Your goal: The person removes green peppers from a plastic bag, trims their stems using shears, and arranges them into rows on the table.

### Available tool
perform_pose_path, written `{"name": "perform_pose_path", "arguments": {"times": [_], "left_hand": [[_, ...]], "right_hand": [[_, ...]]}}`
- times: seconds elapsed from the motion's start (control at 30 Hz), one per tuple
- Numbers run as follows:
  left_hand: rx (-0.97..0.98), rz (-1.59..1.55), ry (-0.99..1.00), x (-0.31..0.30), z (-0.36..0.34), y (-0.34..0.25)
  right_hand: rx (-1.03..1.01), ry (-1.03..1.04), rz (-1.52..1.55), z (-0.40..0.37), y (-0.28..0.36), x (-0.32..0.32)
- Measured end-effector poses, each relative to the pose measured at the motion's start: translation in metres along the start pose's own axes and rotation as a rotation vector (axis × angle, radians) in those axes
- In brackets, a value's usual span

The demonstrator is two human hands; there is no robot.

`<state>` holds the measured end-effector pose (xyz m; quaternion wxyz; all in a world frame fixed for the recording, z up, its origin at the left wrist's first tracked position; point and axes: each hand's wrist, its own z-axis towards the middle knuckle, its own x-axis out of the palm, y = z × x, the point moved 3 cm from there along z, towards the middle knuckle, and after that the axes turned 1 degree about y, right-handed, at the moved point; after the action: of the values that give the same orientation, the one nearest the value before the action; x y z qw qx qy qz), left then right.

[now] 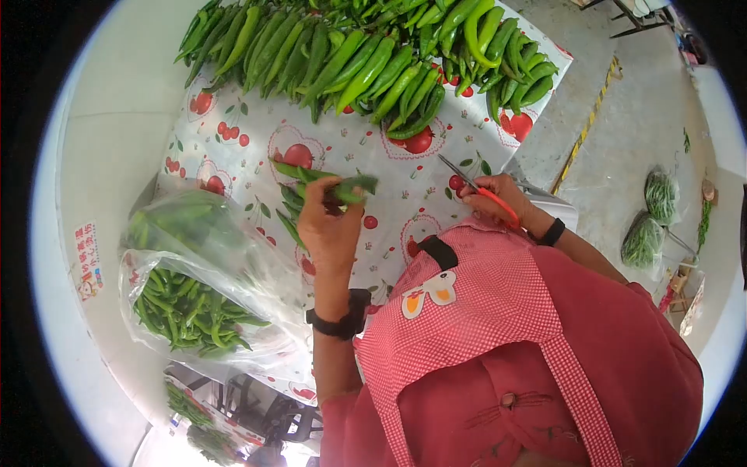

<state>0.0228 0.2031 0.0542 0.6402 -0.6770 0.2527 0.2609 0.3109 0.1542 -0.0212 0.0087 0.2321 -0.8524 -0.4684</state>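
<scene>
My left hand [330, 226] is closed on a green chili pepper [362, 187], its fingers curled round it above the table; the pepper's edge looks blurred. Just behind and left of that hand, several loose green chili peppers [289, 224] lie on the tablecloth. A pair of scissors [498, 204] with red-orange handles is gripped in my right hand [493, 199], near the table's right edge. Its blades point up and to the left, apart from the pepper.
Rows of green chili peppers [342, 62] cover the far side of the table, on a fruit-patterned tablecloth [257, 144]. On the left sits a clear plastic bag [202, 303] of peppers. Bagged greens [646, 237] lie on the floor at right.
</scene>
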Motion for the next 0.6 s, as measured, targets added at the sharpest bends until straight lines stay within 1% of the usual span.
{"name": "perform_pose_path", "arguments": {"times": [0.03,0.07,0.13,0.17,0.23,0.27,0.33,0.37,0.43,0.47,0.53,0.57,0.6], "left_hand": [[-0.038,-0.16,-0.09,-0.006,0.0,-0.004],[-0.035,-0.166,-0.09,-0.006,-0.003,0.0],[0.156,0.014,-0.063,0.004,-0.013,0.011],[0.153,0.008,-0.061,0.011,-0.019,0.018],[0.445,0.314,0.094,0.029,-0.03,0.021],[0.447,0.309,0.094,0.032,-0.034,0.025],[0.484,0.422,0.16,0.037,-0.044,0.023],[0.484,0.417,0.159,0.035,-0.049,0.019],[0.391,0.442,0.248,0.03,-0.049,0.005],[0.393,0.437,0.249,0.031,-0.048,0.0],[0.362,0.294,0.185,0.037,-0.041,-0.009],[0.365,0.291,0.184,0.045,-0.037,-0.012],[0.375,0.337,0.167,0.055,-0.032,-0.015]], "right_hand": [[0.075,-0.001,-0.016,-0.002,0.002,0.0],[0.076,-0.006,-0.02,-0.002,0.002,0.001],[-0.032,-0.01,-0.052,-0.003,0.002,0.003],[-0.027,-0.011,-0.056,-0.004,0.0,0.003],[-0.028,0.026,-0.029,-0.006,0.0,0.004],[-0.026,0.021,-0.032,-0.007,0.003,0.002],[0.114,0.164,0.006,-0.012,0.009,0.002],[0.117,0.162,0.003,-0.012,0.004,0.002],[0.06,0.15,-0.07,-0.008,-0.005,0.004],[0.063,0.146,-0.071,-0.008,-0.009,0.003],[0.079,0.142,-0.045,-0.008,-0.005,0.006],[0.079,0.138,-0.047,-0.008,-0.005,0.006],[0.026,0.139,-0.077,-0.007,-0.003,0.005]]}}
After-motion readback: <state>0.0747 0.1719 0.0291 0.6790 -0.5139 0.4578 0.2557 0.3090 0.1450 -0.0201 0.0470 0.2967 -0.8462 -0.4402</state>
